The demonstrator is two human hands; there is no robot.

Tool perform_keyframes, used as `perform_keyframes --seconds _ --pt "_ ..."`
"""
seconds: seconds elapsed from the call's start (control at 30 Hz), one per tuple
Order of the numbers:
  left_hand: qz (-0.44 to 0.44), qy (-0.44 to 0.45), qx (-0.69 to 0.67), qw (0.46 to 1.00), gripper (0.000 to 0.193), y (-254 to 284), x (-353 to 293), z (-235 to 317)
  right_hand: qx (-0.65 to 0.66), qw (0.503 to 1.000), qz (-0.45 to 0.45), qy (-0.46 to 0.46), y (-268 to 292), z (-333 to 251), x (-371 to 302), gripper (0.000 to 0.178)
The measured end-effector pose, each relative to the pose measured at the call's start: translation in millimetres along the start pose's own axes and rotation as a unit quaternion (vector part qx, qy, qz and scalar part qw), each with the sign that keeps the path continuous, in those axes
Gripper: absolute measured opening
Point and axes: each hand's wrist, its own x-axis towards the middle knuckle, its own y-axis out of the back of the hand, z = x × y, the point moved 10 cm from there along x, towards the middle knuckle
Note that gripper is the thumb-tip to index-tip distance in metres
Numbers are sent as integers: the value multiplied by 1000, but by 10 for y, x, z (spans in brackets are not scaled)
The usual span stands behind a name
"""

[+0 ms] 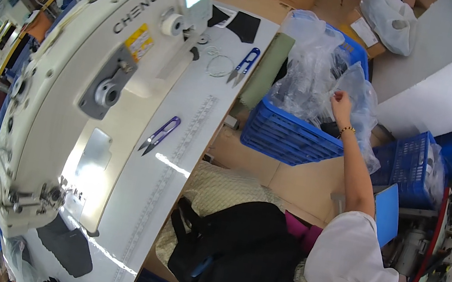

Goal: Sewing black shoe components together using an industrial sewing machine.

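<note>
My right hand (pixel 340 108) reaches out over a blue crate (pixel 294 132) heaped with clear plastic bags. Its fingers are curled together at a clear plastic bag (pixel 355 79) on the crate's right side, and they seem to pinch its film. A dark bracelet circles the wrist. Something dark lies among the bags below the hand, too covered to name. My left hand is out of view. On my lap rests a black bag or cloth with straps (pixel 243 247).
Left stands a white sewing machine (pixel 84 55) on a white table (pixel 175 156). Purple thread snips (pixel 160 135), blue snips (pixel 245 66) and black cut pieces (pixel 243 26) lie there. A green fabric roll (pixel 269 70) borders the crate. More blue crates (pixel 406 164) sit at the right.
</note>
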Motion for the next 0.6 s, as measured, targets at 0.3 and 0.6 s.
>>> perform_keyframes --seconds 0.3,0.6 --pt "191 -195 -295 916 20 1366 316 1817 -21 1000 4 3 -171 -165 82 59" --pt "87 -333 -469 813 20 1532 77 2676 -366 833 -393 135 -207 535 -471 58"
